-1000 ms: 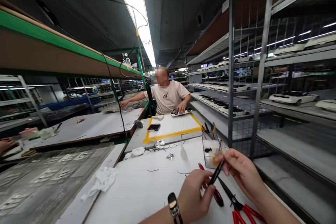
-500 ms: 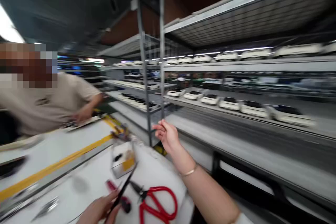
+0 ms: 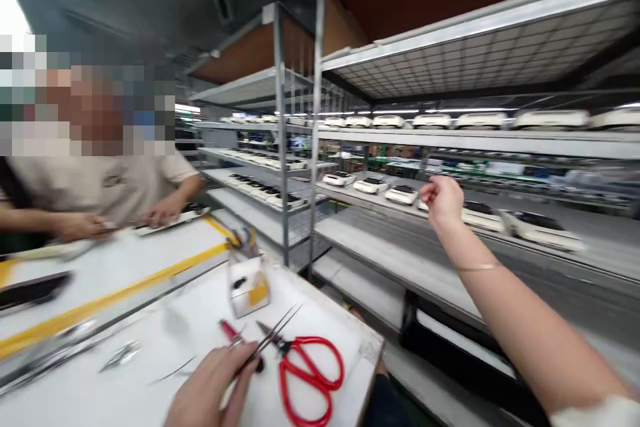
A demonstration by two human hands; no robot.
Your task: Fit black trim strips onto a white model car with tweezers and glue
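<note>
My left hand (image 3: pixel 217 377), low over the white table, is closed around metal tweezers (image 3: pixel 281 328) whose tips point up and to the right. Beside them lie red-handled scissors (image 3: pixel 320 383), with the blades partly behind the tweezers. A tool with a dark pink handle (image 3: pixel 229 329) rests partly hidden by my fingers. My right hand (image 3: pixel 444 201) is raised away from the table, in front of the rack shelf. Its fingers are curled together, and anything between them is too small to make out.
A white box (image 3: pixel 247 288) with pliers stands at the table's far side. Metal racks (image 3: pixel 465 135) carry several white-and-black devices (image 3: pixel 403 194). Across a yellow-taped table (image 3: pixel 150 293), a person works with both hands on a flat part. A small clear bag (image 3: pixel 123 353) lies left.
My right hand has moved up and to the right, away from the table. My left hand keeps the tweezers. The view has shifted slightly and is sharper.
</note>
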